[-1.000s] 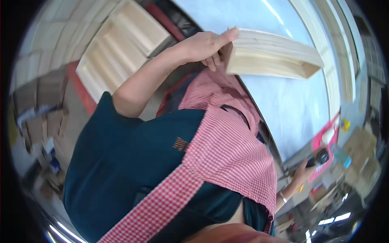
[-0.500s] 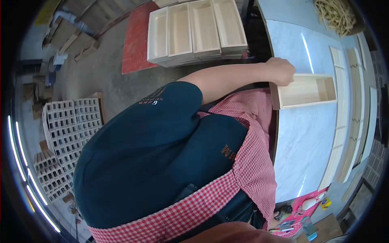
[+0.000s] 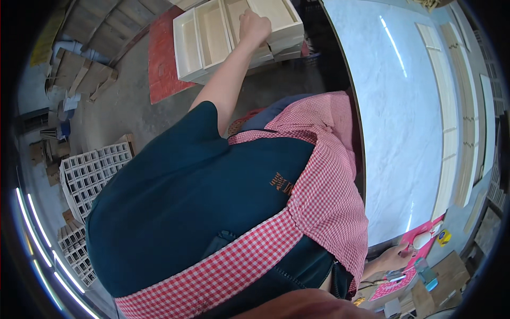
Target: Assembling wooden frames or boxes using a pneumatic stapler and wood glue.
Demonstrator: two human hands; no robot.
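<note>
My left hand is closed on the edge of a pale wooden box at the right end of a stack. Beside it, other open wooden boxes of the same kind stand side by side. Over at the lower right, my right hand reaches past the table's near end, fingers stretched and partly apart. A white bottle lies close to those fingertips on a pink cloth. Small items around this hand are too blurred to name.
The white marbled tabletop runs along my front. Long wooden strips lie along its far side. A red board is under the box stack. Stacked white grid-like frames and cardboard boxes stand on the floor. A yellow round item sits near the bottle.
My left hand has moved left from the table to the box stack, and the box it held there is gone from the tabletop. My right hand has stretched out toward the pink cloth.
</note>
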